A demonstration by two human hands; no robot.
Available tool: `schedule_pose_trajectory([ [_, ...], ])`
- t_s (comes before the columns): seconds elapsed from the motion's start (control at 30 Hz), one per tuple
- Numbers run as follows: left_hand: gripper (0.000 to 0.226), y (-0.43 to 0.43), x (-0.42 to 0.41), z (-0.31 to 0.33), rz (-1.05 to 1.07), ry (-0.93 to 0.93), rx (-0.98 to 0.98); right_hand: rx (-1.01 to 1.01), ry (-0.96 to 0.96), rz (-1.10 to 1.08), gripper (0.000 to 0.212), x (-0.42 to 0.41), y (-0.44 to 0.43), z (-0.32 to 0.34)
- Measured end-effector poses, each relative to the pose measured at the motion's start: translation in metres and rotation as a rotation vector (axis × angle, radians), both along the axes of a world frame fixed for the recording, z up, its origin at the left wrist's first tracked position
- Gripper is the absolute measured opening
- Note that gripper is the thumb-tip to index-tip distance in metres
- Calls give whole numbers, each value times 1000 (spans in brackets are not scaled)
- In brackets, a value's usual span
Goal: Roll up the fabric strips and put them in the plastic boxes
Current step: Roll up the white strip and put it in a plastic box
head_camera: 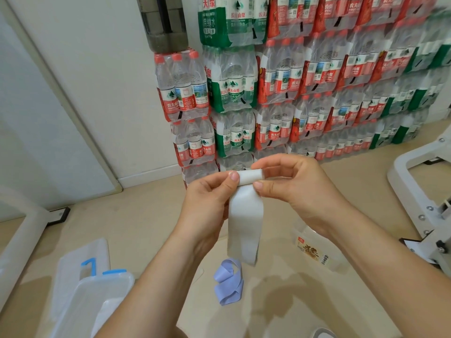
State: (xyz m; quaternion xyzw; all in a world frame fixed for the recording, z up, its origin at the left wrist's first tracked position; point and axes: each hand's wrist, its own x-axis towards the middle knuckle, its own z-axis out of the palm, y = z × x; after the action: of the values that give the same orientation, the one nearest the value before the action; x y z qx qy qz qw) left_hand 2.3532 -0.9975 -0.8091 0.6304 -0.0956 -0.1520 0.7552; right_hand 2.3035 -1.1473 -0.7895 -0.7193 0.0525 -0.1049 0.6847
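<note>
Both hands hold a white fabric strip (245,223) up in front of me. Its top end is wound into a small roll, and the rest hangs down loose. My left hand (207,198) pinches the left end of the roll. My right hand (290,189) pinches the right end, thumb below and fingers over the top. A loose lilac fabric strip (229,284) lies crumpled on the floor below. A clear plastic box (92,303) with blue clips sits at the lower left, partly behind my left forearm. Another clear plastic container (314,250) with a printed label lies on the floor under my right wrist.
Shrink-wrapped packs of water bottles (292,93) are stacked against the wall ahead. A white metal frame (419,191) stands at the right and a white tube leg (22,235) at the left. A clear lid (83,257) lies behind the box.
</note>
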Motion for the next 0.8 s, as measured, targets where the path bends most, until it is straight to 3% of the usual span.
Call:
schedule_pose_trajectory([
  [0.1, 18, -1, -1, -1, 11, -36, 29, 115, 85, 40, 17, -1, 1, 2],
  [0.23, 15, -2, -2, -4, 12, -84, 57, 95, 165, -2, 12, -1, 2, 2],
  [0.47, 12, -1, -3, 0, -40, -36, 80, 89, 97, -61, 30, 0, 0, 3],
  [0.53, 3, 0, -3, 0, -25, -107, 156, 49, 87, -59, 33, 0, 1, 3],
  [0.8, 11, 4, -3, 2, -21, -290, 287, 2, 49, -25, 38, 0, 1, 5],
])
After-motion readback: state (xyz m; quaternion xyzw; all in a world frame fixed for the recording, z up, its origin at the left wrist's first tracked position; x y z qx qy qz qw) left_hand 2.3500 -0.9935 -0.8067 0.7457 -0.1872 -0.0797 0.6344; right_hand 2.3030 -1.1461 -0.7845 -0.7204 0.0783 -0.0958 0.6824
